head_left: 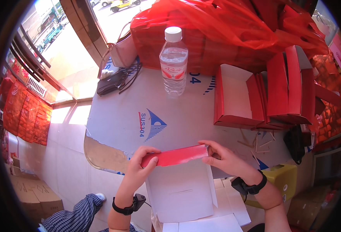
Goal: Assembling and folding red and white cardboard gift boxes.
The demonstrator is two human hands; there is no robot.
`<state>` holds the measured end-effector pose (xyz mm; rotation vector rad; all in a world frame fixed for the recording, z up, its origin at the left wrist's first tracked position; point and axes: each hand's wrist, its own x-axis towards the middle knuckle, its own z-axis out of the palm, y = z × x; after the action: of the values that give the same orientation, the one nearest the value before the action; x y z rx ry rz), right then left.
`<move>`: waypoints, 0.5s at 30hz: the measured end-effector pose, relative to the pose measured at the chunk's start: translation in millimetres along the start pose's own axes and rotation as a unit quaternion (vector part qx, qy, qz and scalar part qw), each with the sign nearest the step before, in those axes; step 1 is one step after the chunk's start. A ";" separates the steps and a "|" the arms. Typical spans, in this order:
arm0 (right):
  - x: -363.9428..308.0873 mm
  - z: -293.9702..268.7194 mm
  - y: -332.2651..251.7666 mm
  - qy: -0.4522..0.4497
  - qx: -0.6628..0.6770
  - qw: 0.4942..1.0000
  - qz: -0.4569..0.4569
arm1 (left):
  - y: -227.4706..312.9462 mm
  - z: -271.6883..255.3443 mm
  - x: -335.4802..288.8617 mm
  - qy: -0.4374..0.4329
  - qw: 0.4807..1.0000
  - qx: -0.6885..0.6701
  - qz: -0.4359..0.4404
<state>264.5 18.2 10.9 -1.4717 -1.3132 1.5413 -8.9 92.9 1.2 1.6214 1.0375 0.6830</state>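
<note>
Between my hands is a partly folded cardboard box (181, 193), white inside, with a red flap (174, 156) along its far edge. At the left end of that flap, my left hand (141, 164) grips it with thumb and fingers. My right hand (220, 156) pinches the flap's right corner, where the red surface looks scuffed white. The box's near part lies over more white card sheets (230, 201) in front of me. Just beyond the flap is the table's near edge.
On the film-covered table (120, 116) stand a water bottle (173, 63), red boxes (240, 96) at right and a large red plastic-wrapped bundle (201, 38) behind. A black pouch (112, 83) and pink bag (125, 50) lie far left. A yellow stool (280, 179) is right, cartons (35, 193) lower left.
</note>
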 end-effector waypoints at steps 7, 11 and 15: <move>4.7 4.9 -6.5 0.031 -0.028 0.999 0.024 | 5.3 0.0 -5.9 0.017 0.997 -0.011 -0.078; 5.6 5.4 -3.9 0.039 -0.034 0.998 0.023 | 10.8 -6.2 -14.5 0.084 0.996 0.029 -0.020; 5.5 5.8 -6.6 0.041 -0.035 0.998 0.024 | 6.7 -17.3 -27.9 0.078 0.990 0.111 0.038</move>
<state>256.7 24.0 14.5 -1.6050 -1.3040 1.4615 -34.4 75.7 14.5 1.8297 1.2041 0.7785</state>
